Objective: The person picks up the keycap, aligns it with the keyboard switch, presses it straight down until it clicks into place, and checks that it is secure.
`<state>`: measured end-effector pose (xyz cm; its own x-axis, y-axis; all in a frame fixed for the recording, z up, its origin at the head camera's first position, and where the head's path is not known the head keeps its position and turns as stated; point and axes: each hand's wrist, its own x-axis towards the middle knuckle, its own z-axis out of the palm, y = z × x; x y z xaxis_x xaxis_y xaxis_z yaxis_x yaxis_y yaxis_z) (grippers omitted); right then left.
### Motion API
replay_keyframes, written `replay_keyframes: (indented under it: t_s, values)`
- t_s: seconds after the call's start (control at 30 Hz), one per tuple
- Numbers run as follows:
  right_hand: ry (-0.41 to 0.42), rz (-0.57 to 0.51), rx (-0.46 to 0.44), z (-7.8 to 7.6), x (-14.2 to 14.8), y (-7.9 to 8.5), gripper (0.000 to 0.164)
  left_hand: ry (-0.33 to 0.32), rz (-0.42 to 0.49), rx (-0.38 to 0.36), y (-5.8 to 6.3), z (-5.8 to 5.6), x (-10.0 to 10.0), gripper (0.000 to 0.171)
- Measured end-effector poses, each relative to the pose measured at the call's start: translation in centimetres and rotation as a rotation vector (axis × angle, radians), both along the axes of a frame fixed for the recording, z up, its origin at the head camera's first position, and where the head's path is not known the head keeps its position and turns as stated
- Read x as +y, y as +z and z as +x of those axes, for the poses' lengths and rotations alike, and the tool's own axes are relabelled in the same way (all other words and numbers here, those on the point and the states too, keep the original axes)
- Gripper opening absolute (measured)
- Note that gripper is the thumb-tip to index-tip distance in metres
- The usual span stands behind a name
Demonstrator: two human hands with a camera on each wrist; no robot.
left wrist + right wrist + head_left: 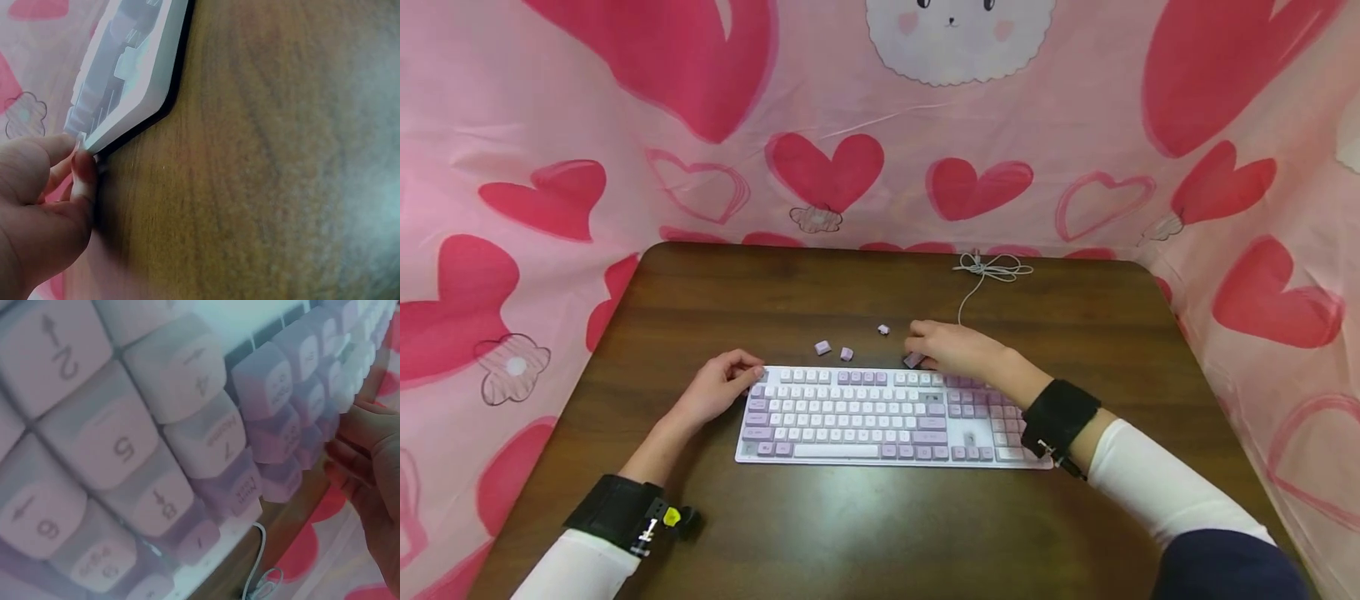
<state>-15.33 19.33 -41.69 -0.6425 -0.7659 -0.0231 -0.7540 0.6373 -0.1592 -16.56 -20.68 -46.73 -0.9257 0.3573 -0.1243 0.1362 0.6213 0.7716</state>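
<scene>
A white and lilac keyboard [865,417] lies flat on the table. My left hand [722,386] grips its far left corner between thumb and fingers; in the left wrist view, the left hand [50,200] is at the keyboard's edge. At the back edge, right of centre, my right hand [955,346] pinches a lilac keycap [913,359], partly hidden by the fingers. That keycap is hidden in the right wrist view, where the right hand [375,469] is past the far keys. Loose keycaps [823,347] lie behind the keyboard. A few key spots are bare, including one at upper right [932,398].
The brown table [880,533] extends around the keyboard. A pale cable [996,268] lies looped in a bundle at the back and runs down behind the right hand. Pink heart-patterned cloth [827,167] encloses the back and sides.
</scene>
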Motion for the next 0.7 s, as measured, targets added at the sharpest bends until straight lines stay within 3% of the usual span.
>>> replay_keyframes:
  t_s: [0.27,0.5,0.7]
  values:
    - [-0.021,-0.04,0.004,-0.6,0.3,-1.3,0.009,-0.03,-0.013,0.012,0.2,-0.3,0.2,0.027]
    - [-0.106,-0.056,-0.064,-0.3,0.5,-1.4,0.018,-0.034,-0.024,0.005,0.6,-0.4,0.3,0.026]
    - [-0.128,-0.137,-0.11,-0.3,0.6,-1.8,0.02,-0.022,-0.046,-0.008,0.5,0.1,0.1,0.027]
